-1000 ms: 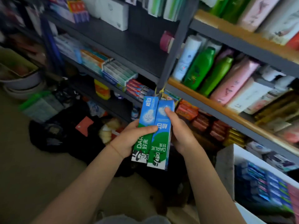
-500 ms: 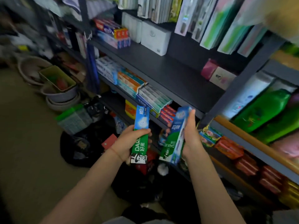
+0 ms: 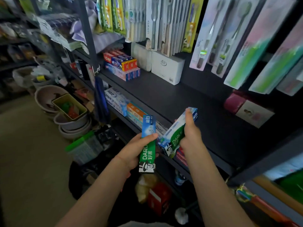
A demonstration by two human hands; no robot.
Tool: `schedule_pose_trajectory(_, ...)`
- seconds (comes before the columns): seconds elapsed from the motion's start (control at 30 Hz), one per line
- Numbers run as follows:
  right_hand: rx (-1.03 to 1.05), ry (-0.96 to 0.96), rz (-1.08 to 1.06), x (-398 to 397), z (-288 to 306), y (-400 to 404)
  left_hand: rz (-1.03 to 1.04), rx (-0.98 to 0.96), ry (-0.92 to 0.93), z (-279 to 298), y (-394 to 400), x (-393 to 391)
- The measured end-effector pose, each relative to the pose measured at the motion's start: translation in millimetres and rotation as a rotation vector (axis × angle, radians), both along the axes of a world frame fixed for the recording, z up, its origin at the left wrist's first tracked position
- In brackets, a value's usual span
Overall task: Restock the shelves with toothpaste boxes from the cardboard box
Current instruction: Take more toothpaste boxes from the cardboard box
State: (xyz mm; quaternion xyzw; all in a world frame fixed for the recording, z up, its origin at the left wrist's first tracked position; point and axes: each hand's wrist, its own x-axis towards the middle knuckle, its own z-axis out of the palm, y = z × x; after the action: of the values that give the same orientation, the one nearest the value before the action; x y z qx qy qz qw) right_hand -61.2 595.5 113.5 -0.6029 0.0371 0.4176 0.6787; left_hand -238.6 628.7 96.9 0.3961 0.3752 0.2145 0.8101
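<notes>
Right now you have one toothpaste box per hand: your left hand (image 3: 137, 149) wraps its upright box (image 3: 148, 141), thumb across the front, while your right hand (image 3: 191, 133) clasps a tilted box (image 3: 176, 134), its far end angled over the dark shelf (image 3: 172, 99), likely so it slides in lengthwise. Splitting the pair probably lets you place each singly. No cardboard box shows.

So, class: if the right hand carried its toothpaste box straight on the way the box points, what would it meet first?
Probably the bare dark shelf board: the right hand aims its toothpaste box up and rightward over it. Depth is unclear.
</notes>
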Motion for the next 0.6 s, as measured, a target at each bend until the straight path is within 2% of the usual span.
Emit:
schedule_pose_trajectory(0.1,-0.029,0.002,-0.055,3.2,3.4,41.6,-0.039,-0.064,-0.006,-0.6,34.7,12.9)
schedule_pose_trajectory(0.17,0.03,0.021,-0.092,7.5,6.6,64.5,-0.002,-0.134,0.011,-2.5,69.3,10.6)
schedule_pose_trajectory(0.23,0.134,-0.034,-0.092,11.0,11.3,81.4,0.038,-0.193,-0.007,-6.3,109.1,5.0)
schedule_pose_trajectory(0.3,0.11,-0.106,-0.09,16.5,14.6,96.1,0.067,-0.223,-0.054,-8.0,147.8,2.0)
schedule_pose_trajectory(0.37,0.086,-0.123,-0.147,22.7,17.4,115.0,0.102,-0.232,-0.09,-8.0,185.1,2.8)
schedule_pose_trajectory(0.47,0.197,-0.055,-0.281,25.5,13.5,147.8,0.142,-0.238,-0.056,-9.7,235.5,-0.8)
schedule_pose_trajectory(0.53,0.264,-0.086,-0.257,22.6,6.0,161.8,0.144,-0.207,-0.01,-14.1,255.5,-6.4)
schedule_pose_trajectory(0.6,0.234,-0.206,-0.179,18.3,-6.7,180.9,0.097,-0.148,0.032,-20.8,278.5,-12.5)
